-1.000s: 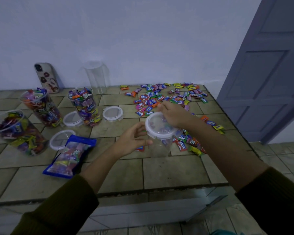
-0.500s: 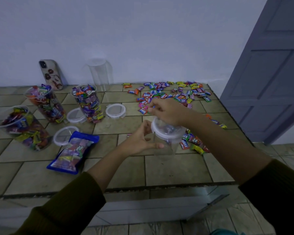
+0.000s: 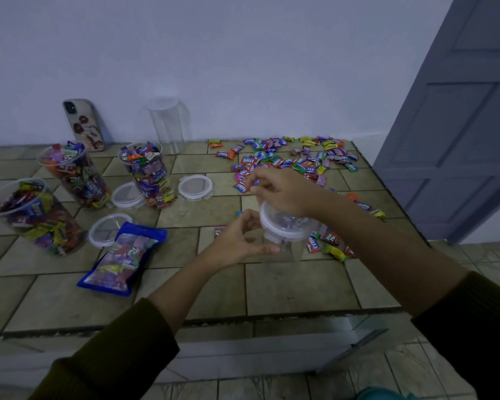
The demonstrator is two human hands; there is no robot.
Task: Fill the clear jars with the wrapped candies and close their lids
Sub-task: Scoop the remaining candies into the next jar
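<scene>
The left grip (image 3: 237,241) curls round the jar (image 3: 293,252); the right grip (image 3: 283,192) holds its lid (image 3: 283,226) from above. Candies (image 3: 286,160) lie just beyond the right grip.

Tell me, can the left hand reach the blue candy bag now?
Probably yes: only bare tiles lie between the left hand and the blue candy bag, but that hand holds the clear jar.

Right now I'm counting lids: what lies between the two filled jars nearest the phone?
A loose lid lies flat between them, shown in the head view.
</scene>
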